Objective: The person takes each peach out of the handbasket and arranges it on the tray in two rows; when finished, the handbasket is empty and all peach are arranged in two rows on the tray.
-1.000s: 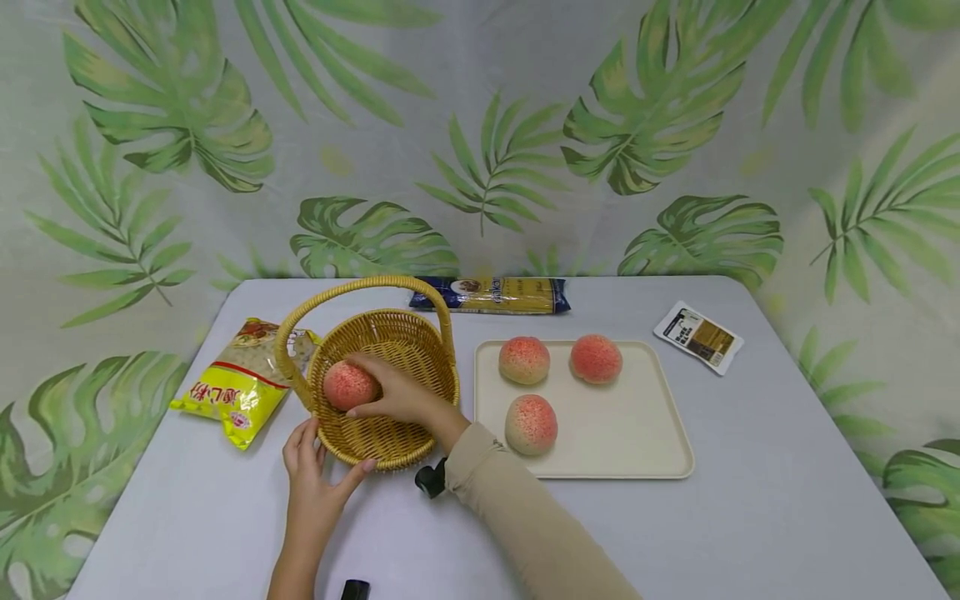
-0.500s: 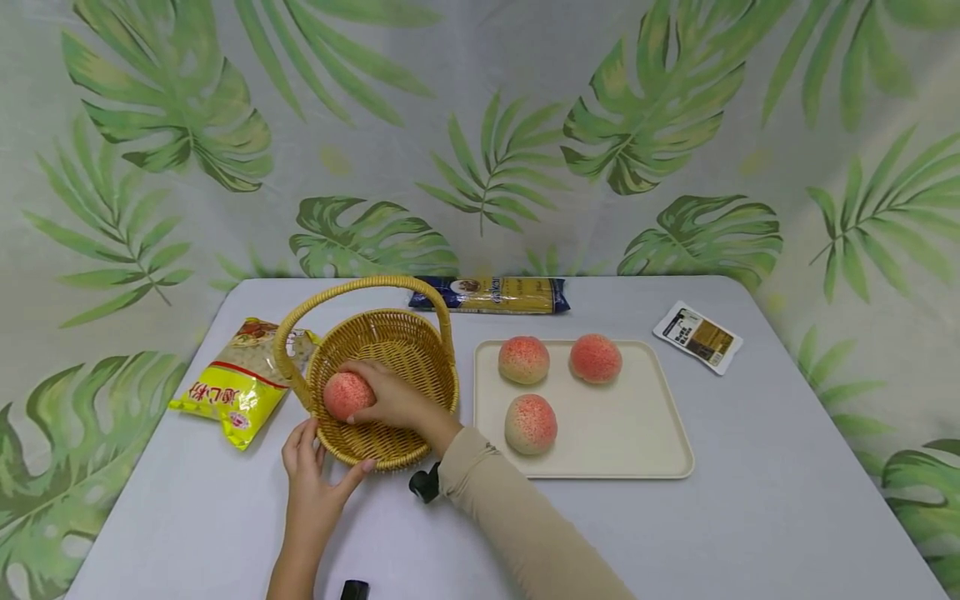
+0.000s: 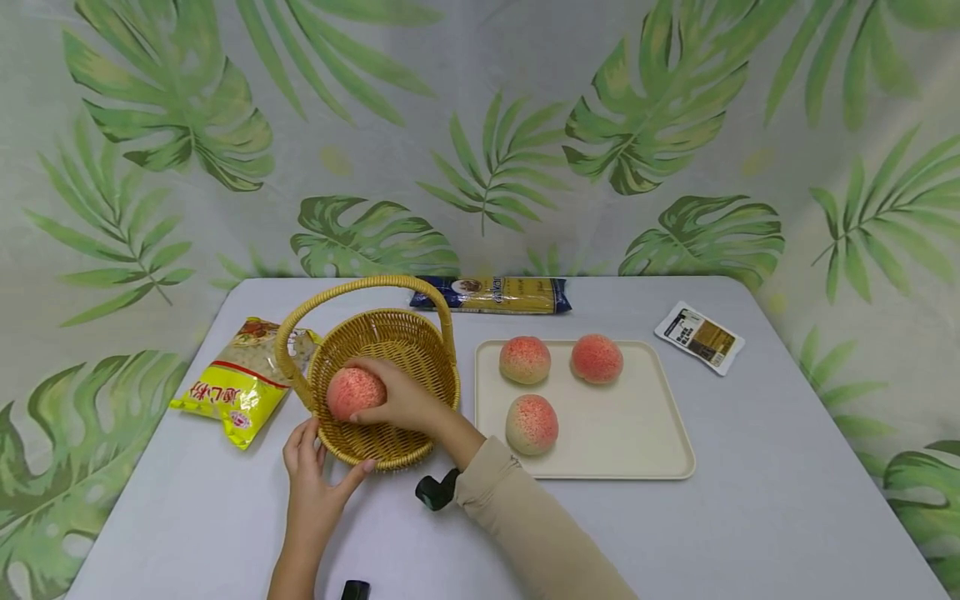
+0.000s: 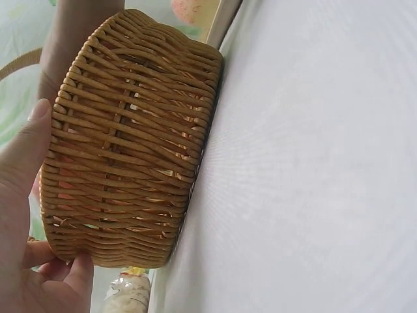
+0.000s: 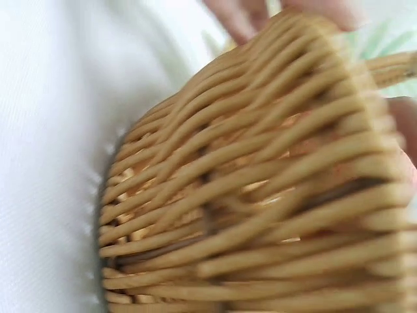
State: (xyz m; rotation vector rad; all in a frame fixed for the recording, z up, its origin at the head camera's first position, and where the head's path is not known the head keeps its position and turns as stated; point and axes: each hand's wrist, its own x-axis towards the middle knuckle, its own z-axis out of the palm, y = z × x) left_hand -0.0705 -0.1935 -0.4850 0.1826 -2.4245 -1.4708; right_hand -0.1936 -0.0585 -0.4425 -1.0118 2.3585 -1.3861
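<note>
A round wicker basket (image 3: pixel 408 346) with an arched handle (image 3: pixel 360 285) stands on the left half of the table. Inside it, my right hand (image 3: pixel 397 398) holds a pink-speckled peach (image 3: pixel 352 395) between thumb and fingers, near the basket's left wall. My left hand (image 3: pixel 313 475) grips the basket's near-left rim, its thumb and fingers spread apart along it. In the left wrist view, the woven wall (image 4: pixel 130 143) shows between the thumb (image 4: pixel 32 130) and the fingers. The right wrist view shows mostly the basket's side (image 5: pixel 247 182), slightly blurred.
Three more peaches, such as the nearest one (image 3: pixel 532 425), lie on a cream tray (image 3: pixel 622 442) right of the basket. A yellow pasta bag (image 3: pixel 247 379) lies at the left. Behind stands a long blue-and-yellow packet (image 3: pixel 495 296); a small white pouch (image 3: pixel 700 337) lies far right.
My right hand and the peach shifted a little left and nearer, then back to the right within the basket. The left hand and basket have stayed in place.
</note>
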